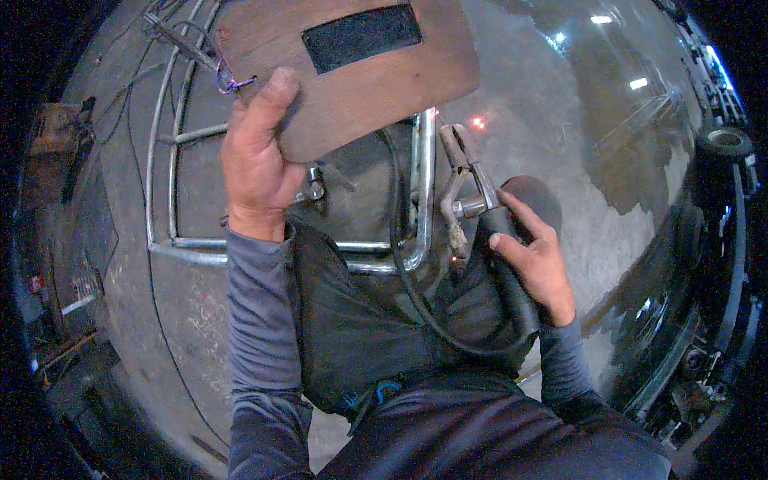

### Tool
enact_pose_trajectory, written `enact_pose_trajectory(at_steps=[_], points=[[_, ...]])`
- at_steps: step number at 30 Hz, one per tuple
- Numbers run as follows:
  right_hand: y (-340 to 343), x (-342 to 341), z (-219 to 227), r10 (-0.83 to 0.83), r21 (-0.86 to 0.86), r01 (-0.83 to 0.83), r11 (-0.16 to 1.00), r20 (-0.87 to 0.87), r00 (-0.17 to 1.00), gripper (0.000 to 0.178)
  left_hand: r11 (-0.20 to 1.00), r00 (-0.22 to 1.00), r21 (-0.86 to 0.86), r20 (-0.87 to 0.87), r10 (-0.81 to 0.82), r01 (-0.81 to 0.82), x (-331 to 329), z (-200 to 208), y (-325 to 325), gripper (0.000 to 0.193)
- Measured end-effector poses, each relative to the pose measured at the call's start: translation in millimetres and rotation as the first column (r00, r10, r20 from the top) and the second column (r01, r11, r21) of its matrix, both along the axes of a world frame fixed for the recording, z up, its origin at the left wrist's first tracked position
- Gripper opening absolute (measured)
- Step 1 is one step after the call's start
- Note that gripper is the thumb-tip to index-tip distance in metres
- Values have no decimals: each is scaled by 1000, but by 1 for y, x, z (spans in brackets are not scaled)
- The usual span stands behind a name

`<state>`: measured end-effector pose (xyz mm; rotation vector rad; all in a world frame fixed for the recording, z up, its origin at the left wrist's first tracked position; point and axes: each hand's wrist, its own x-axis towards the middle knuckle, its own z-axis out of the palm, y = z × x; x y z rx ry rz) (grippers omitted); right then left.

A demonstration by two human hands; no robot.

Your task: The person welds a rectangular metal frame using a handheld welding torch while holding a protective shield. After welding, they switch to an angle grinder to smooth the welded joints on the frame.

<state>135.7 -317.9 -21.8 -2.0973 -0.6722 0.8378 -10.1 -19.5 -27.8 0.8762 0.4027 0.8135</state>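
Note:
My left hand [260,164] grips a brown hand-held welding shield [384,100] by its lower left edge, thumb lying on the near face. A dark rectangular window [362,38] is set in the shield. In my right hand [538,260] is a welding electrode holder [506,260] with a thick black handle, my fingers closed round it. Its worn metal jaws [454,148] point away from me, beside a silver tube frame [426,176]. A bright orange glow shows near the frame's tube. Whether a rod sits in the jaws is hard to make out.
A black cable [424,312] loops from the holder's handle across my lap and over the frame. Thin cables [152,288] trail over the concrete floor [200,320] at the left. A wheel [726,142] stands at the far right, and a rusty box-like object [60,152] at the far left.

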Motion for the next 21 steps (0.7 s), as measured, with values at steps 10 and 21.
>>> enact_pose_trajectory(at_steps=[10,21], points=[[5,-1,-5,-57,24,58,998,-47,997,59,996,997,32,32,77,-78,-1,-5,3,32],[15,1,-10,-45,7,45,999,-7,999,59,996,996,6,-7,-83,84,-9,2,1,42]])
